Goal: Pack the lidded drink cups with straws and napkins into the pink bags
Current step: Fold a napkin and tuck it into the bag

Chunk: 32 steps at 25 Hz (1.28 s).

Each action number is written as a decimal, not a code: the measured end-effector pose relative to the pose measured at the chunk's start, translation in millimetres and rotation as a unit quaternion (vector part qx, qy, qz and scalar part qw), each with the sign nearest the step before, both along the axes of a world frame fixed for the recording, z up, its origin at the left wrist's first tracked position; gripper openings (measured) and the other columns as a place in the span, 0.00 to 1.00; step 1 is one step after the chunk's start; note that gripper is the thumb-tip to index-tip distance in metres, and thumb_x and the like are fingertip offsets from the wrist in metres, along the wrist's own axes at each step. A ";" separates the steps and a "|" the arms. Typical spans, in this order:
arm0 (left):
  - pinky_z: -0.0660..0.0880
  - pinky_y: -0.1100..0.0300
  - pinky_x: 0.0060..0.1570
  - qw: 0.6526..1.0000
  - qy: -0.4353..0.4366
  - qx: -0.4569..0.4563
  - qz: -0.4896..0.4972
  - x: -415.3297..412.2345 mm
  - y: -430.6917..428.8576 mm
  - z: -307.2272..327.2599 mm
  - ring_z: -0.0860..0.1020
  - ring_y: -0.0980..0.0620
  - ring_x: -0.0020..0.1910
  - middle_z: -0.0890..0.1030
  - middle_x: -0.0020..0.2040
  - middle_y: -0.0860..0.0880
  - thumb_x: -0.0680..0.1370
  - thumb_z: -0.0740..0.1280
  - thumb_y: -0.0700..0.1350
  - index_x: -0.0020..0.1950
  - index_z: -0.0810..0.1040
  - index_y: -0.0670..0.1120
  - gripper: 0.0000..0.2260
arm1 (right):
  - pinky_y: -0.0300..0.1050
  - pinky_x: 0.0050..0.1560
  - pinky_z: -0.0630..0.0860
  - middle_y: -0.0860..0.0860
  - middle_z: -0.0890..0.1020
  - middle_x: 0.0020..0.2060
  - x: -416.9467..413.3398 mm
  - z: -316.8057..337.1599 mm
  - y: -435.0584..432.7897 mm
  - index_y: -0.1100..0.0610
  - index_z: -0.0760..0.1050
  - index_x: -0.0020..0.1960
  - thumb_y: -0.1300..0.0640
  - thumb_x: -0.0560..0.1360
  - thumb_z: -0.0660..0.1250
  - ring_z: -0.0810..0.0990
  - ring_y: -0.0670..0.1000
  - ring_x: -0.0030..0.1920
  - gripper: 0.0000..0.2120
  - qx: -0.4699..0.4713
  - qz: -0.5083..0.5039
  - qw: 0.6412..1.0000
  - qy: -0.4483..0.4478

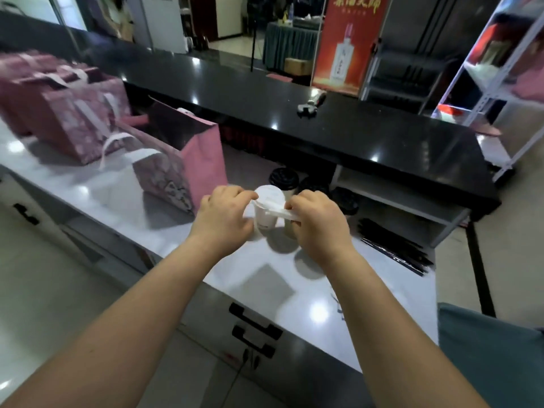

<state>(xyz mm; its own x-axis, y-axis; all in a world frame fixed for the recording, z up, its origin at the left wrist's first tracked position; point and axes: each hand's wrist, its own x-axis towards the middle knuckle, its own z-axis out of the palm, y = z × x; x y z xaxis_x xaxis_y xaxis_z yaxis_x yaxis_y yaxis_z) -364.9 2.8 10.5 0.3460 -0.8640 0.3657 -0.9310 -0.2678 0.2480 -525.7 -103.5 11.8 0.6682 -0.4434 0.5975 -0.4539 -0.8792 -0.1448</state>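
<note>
Fingers, left (243, 196): curled, tips pinching one end of a white strip (275, 208). Fingers, right (297, 204): curled, pinching the other end of that strip. I cannot tell from my feed whether the strip is a napkin or a straw wrapper; it is blurred.

Left hand (222, 216) and right hand (318, 223): level with each other over the white counter (117, 189), strip stretched between them.

White cup (266, 214): directly behind the strip, between the two hands, slightly tilted. I cannot tell if its base touches the counter.

Black-lidded cups: three, grouped just behind the white cup at the counter's far edge, the nearest (284, 177) upright, the others partly dark and hard to read.

Black straws (393, 247): a loose bundle lying flat on the counter, to the right of the right hand.

Open pink bag (203, 160): standing on the counter just left of the left hand, mouth up, white handles drooping to its left.

Further pink bags (67, 116): a cluster, well to the left, behind the open one.

Black bar top (338, 125): raised, behind the counter, a small dark object (307, 108) on it.

Drawer handles (253, 320): two, black, on the counter front below my arms.

Red banner (350, 39) and metal shelving (482, 92): background, right.
</note>
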 end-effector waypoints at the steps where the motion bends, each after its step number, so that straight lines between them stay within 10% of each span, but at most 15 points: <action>1: 0.66 0.49 0.58 1.000 -0.001 0.000 0.005 20.9 17.9 3.8 0.69 0.45 0.62 0.75 0.61 0.50 0.74 0.68 0.46 0.65 0.74 0.50 0.19 | 0.45 0.29 0.69 0.54 0.77 0.34 22.7 3.2 15.8 0.60 0.77 0.38 0.65 0.60 0.69 0.73 0.59 0.33 0.07 -0.009 0.002 1.000 -0.002; 13: 0.66 0.50 0.60 0.999 -0.034 0.014 0.019 227.9 118.5 70.6 0.68 0.46 0.64 0.73 0.63 0.50 0.75 0.64 0.51 0.66 0.71 0.53 0.19 | 0.53 0.41 0.76 0.54 0.80 0.41 232.2 77.3 114.2 0.58 0.80 0.45 0.66 0.67 0.67 0.77 0.58 0.44 0.09 0.048 0.018 0.998 -0.029; 32: 0.71 0.48 0.59 0.991 -0.025 0.111 -0.069 396.5 -75.4 77.0 0.70 0.48 0.62 0.74 0.62 0.51 0.72 0.70 0.50 0.68 0.71 0.53 0.24 | 0.43 0.44 0.73 0.50 0.80 0.42 373.6 112.6 -67.5 0.57 0.80 0.47 0.67 0.68 0.69 0.77 0.52 0.45 0.10 0.043 -0.011 0.993 -0.106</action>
